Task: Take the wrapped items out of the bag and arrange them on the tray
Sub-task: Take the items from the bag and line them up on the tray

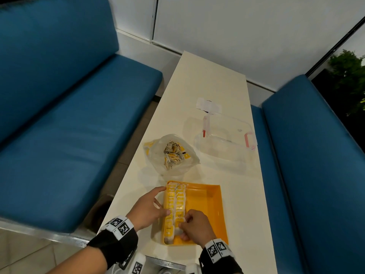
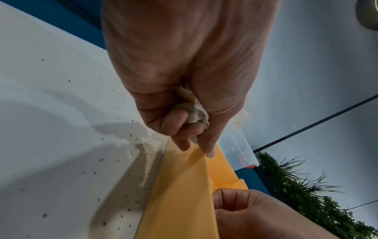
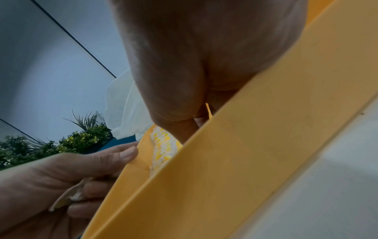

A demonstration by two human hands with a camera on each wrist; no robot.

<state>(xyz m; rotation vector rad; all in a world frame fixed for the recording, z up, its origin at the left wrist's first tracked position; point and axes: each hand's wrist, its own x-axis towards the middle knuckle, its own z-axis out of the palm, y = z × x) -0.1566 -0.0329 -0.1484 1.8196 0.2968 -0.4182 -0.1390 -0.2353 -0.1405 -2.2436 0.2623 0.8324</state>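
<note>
Cream table (image 1: 207,82) between blue benches (image 1: 65,119) (white wall behind), both hands pinching wrapped items (image 1: 174,204) at yellow tray (image 1: 205,206).

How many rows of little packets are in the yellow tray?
2 rows, side by side along the yellow tray's left side: the left row against the wall, the right row beside it. Hands cover the near ends.
</note>
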